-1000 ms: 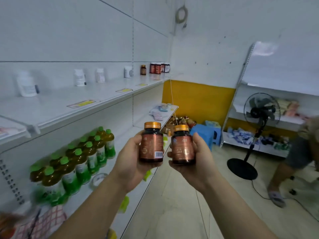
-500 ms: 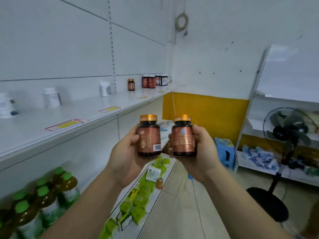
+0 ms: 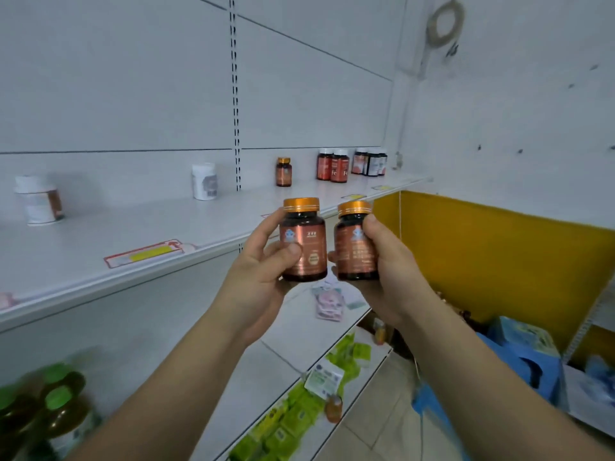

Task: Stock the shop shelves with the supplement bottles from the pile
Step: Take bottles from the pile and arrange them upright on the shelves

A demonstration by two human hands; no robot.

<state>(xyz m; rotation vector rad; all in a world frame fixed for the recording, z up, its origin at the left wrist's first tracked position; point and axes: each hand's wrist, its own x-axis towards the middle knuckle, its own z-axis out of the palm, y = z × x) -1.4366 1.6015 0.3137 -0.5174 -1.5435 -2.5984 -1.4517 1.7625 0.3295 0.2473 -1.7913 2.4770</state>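
You've got two copper-labelled bottles up in front of the top shelf (image 3: 206, 224), upright and side by side. Your left hand (image 3: 263, 277) grips the left bottle (image 3: 303, 241), thumb across its label; your right hand (image 3: 387, 267) wraps round the right bottle (image 3: 354, 242), thumb near its gold cap. Behind them, a matching bottle (image 3: 283, 172) stands at the back of that shelf, near white tubs (image 3: 203, 181).

bare upper shelf (image 3: 213, 224) between white jar (image 3: 204, 181) and copper bottle (image 3: 283, 172).
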